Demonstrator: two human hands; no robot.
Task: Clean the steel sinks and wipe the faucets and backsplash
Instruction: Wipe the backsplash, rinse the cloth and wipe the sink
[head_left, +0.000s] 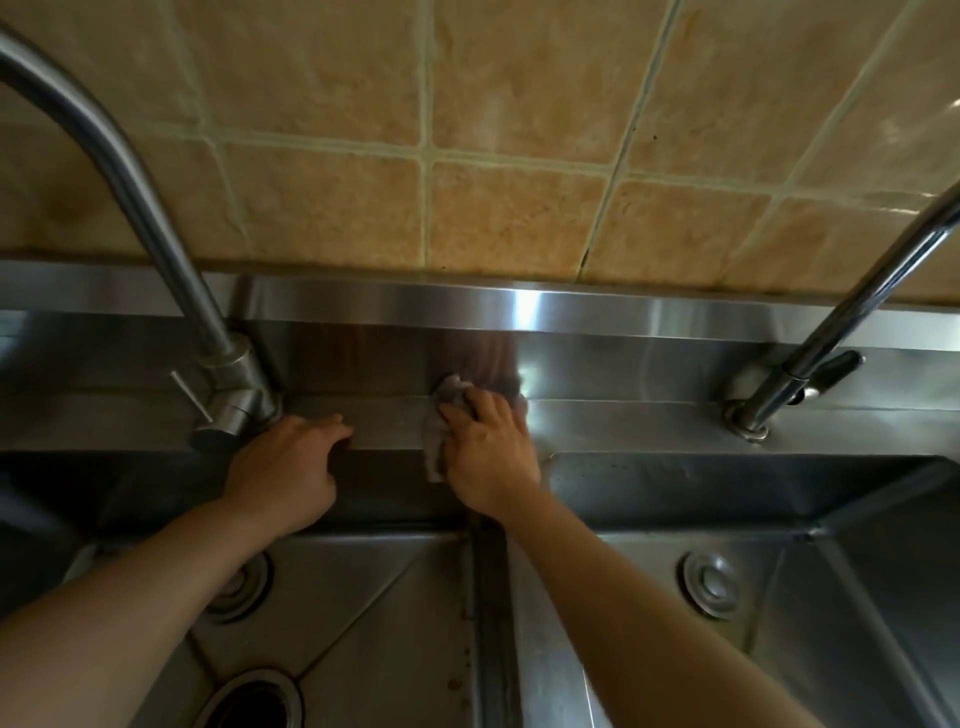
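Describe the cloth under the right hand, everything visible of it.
The cloth is small, greyish and crumpled, soft fabric by its look. The right hand presses it onto the steel ledge behind the sinks, near the backsplash foot. One bunched end pokes out beyond the fingertips; another strip hangs over the ledge's front edge beside the thumb. The hand hides the rest.

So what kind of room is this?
Probably a kitchen, maybe a restaurant's. Two steel sinks sit side by side, each with its own faucet, below a tiled wall. The right hand wipes with a cloth.
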